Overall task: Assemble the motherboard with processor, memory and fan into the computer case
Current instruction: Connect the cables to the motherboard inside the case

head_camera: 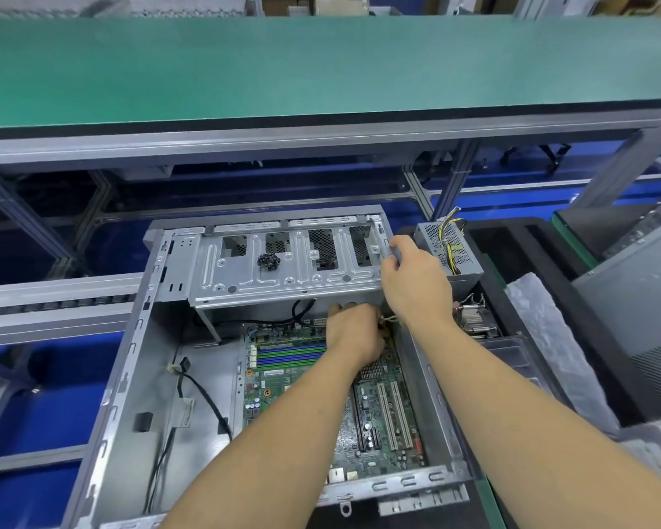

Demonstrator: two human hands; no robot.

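Observation:
An open grey computer case (130, 376) lies on its side in front of me. A green motherboard (378, 410) sits inside it, with blue and green memory slots (291, 355) and white expansion slots. My left hand (353, 330) reaches under the drive cage (283, 261) at the board's far edge; its fingers are curled over a small light-coloured cable connector. My right hand (415, 280) grips the right end of the drive cage. A small heap of dark screws (268, 260) rests on the cage.
A power supply (449, 246) with yellow and black wires stands just right of the case. A finned heatsink (476, 318) lies in a black tray beside it. A green conveyor belt (321, 70) runs across the back. Black cables (203, 391) lie on the case floor at left.

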